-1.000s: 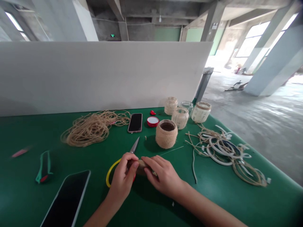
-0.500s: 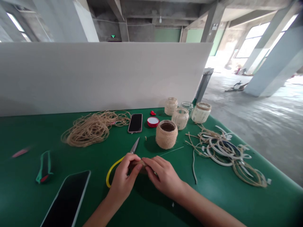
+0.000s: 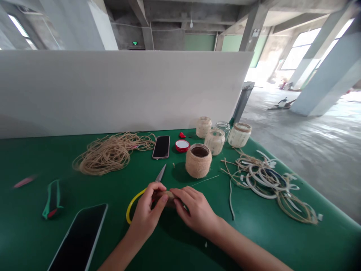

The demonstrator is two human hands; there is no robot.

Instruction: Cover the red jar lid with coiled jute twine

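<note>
Both my hands meet low at the middle of the green table. My left hand and my right hand are closed around a small brown twine-covered object held between their fingertips. Beneath them lie scissors with a yellow handle, the blade pointing away toward a phone. A thin strand of twine runs from my hands toward a twine-wrapped jar just beyond them.
A loose heap of twine lies back left, a phone and a red lid behind the scissors. Several jars stand back right, tangled cord and white strips right. Another phone and a green tool lie left.
My fingers have shifted slightly on the small object, the left thumb moving over it. Everything else stays put.
</note>
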